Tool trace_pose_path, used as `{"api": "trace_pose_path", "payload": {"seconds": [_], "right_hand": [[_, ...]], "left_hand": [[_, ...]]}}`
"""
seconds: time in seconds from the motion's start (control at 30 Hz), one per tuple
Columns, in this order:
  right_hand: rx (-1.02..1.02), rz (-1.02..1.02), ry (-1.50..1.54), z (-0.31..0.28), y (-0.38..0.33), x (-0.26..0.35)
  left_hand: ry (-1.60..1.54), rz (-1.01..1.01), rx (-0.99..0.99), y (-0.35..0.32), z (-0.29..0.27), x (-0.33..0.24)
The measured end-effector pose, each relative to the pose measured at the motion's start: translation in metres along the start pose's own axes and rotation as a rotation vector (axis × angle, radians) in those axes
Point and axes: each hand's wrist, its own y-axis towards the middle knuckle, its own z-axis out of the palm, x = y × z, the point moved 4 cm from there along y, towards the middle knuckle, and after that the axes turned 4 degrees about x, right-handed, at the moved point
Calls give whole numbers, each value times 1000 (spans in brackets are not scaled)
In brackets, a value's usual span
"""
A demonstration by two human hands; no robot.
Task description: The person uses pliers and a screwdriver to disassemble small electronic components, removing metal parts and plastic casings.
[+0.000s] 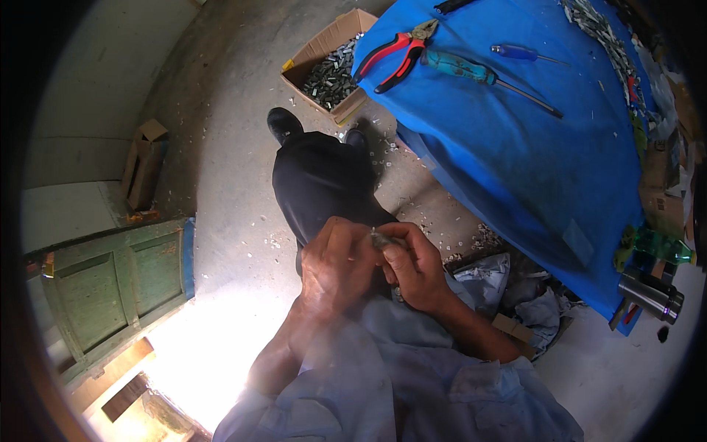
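Above my lap, my two hands meet at a small greyish metal piece [379, 240]. My right hand [420, 267] pinches it between thumb and forefinger. The fingers of my left hand [336, 267] are curled closed against its other side. The piece is mostly covered by fingers, so its exact kind cannot be made out. Beyond the hands, to the right, a blue cloth [545, 140] covers a work surface. On it lie red-and-black pliers [401, 55], a screwdriver with a teal handle [471, 72] and a smaller blue-handled screwdriver [519, 52].
A cardboard box [309, 62] full of small metal parts stands on the floor ahead. Small bits litter the floor. At right are a metal cylinder [652, 296], a green plastic bottle [663, 245] and a strip of loose metal parts [600, 37]. A green panelled cabinet [127, 276] stands left.
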Motion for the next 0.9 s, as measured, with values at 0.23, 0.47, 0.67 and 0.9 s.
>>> {"api": "trace_pose_path", "payload": {"seconds": [0.23, 0.47, 0.67, 0.9], "right_hand": [[-206, 33, 224, -26, -5, -8], [-104, -93, 204, -20, 1, 0], [-123, -163, 164, -19, 1, 6], [-165, -173, 122, -27, -6, 12]], "left_hand": [[44, -274, -191, 14, -48, 26], [-138, -275, -62, 20, -38, 8], [-150, -154, 34, 31, -8, 6], [-221, -72, 258, 43, 16, -6]]}}
